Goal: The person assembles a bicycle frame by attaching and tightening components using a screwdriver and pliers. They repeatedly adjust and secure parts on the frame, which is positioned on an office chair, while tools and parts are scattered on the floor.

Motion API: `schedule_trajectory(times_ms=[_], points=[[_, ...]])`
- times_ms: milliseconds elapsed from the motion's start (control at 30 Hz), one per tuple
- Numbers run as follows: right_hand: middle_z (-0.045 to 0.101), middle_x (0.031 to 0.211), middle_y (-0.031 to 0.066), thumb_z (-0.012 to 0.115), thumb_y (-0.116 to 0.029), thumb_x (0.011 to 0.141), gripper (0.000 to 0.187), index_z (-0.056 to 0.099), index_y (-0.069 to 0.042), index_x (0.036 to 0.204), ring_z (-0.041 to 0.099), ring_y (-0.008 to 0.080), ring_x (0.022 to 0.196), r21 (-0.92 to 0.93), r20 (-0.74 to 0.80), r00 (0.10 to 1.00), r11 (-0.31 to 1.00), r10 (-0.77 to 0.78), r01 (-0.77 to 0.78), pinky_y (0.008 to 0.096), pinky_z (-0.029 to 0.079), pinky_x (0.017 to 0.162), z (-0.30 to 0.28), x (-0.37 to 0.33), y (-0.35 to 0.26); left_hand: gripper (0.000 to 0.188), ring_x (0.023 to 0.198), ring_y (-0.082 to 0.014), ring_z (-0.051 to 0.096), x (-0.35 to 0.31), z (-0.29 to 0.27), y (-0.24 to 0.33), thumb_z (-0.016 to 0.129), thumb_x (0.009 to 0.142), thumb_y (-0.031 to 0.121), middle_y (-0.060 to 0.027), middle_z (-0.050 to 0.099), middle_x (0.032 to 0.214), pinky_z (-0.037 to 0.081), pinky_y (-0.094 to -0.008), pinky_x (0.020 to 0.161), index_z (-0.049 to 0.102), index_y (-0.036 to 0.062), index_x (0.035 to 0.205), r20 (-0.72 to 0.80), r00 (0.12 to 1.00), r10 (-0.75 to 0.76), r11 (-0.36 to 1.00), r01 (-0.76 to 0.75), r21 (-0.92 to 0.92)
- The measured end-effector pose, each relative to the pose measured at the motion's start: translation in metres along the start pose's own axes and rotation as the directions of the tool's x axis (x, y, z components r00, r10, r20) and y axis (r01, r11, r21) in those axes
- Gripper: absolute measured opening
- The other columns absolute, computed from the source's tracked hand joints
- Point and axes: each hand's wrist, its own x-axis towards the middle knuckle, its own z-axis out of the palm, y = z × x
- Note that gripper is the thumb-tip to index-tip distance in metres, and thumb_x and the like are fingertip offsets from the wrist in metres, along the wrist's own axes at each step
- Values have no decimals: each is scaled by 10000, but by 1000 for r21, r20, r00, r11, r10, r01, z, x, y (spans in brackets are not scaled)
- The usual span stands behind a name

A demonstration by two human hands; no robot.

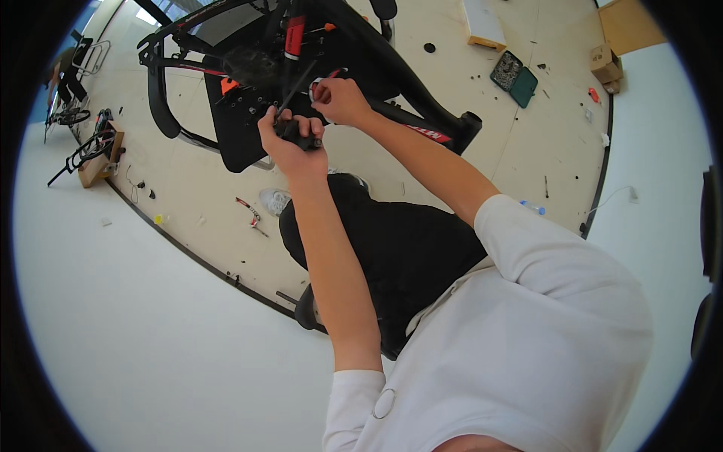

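Observation:
My left hand (292, 147) is wrapped round a small dark part (307, 138), whose exact kind I cannot make out. A thin dark rod (300, 87) slants up just beyond its fingers; whether it belongs to that part is unclear. Close by on the right, my right hand (341, 102) has its fingers curled together at a small red and white item (314, 89), mostly hidden by the fingertips. Both hands are beside a black bicycle frame (392, 60) with red markings. Beneath the frame, a black chair seat (233, 139) carries small loose parts and an orange piece (228, 86).
An open green case (521, 89) of small parts lies on the floor at right, near a white box (483, 26) and cardboard boxes (605, 66). A red and black piece (250, 211) lies near my shoes. Further bike parts (94, 151) and a person (66, 75) are at far left.

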Motion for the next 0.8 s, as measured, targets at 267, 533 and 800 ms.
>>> schedule_trajectory(times_ms=[267, 533, 800], points=[[699, 823, 164, 735, -85, 630, 156, 706, -50, 779, 691, 333, 831, -487, 327, 944, 863, 35, 136, 396, 561, 765, -4, 36, -2, 323, 514, -194, 386, 6, -10, 3, 563, 858, 387, -34, 361, 530, 304, -301, 527, 477, 115, 707, 11, 1000, 7, 1000, -6, -30], [695, 897, 196, 725, -142, 683, 183, 707, -38, 832, 689, 359, 881, -645, 430, 903, 700, 2, 306, 421, 570, 758, -7, 39, -12, 330, 509, -205, 395, 4, -10, 6, 561, 866, 383, -49, 373, 523, 322, -311, 507, 471, 111, 704, 30, 999, 15, 998, -13, -55], [695, 788, 122, 814, -299, 738, 349, 684, -5, 873, 699, 214, 738, -90, 194, 948, 967, 251, -237, 316, 569, 661, -48, 16, 15, 335, 508, -196, 390, 7, -10, 6, 568, 861, 387, -37, 371, 532, 317, -316, 509, 470, 111, 698, 46, 997, 67, 995, -64, -73]])
